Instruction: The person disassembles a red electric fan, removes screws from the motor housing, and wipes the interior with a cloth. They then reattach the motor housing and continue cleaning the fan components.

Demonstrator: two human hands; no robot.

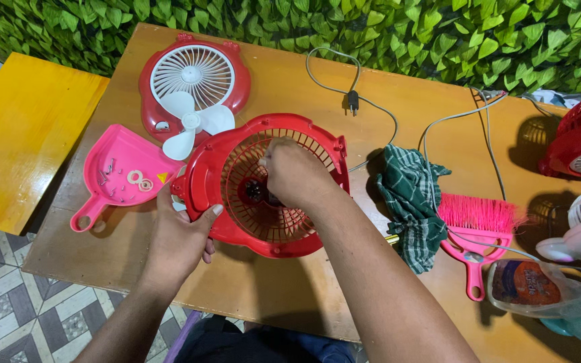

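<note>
Head view: left hand [181, 236] clamps red fan housing [204, 176]; right hand [295, 173] pinches inside its grille.

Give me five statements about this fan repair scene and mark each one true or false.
1. The left hand grips the edge of the red fan housing. True.
2. The right hand reaches inside the housing's grille. True.
3. The white fan blade is mounted in the red fan housing. False: it lies loose by the front cover.
4. The pink dustpan holds screws and small parts. True.
5. The pink brush lies left of the pink dustpan. False: it lies far to the right, beside the green checked cloth.
</note>
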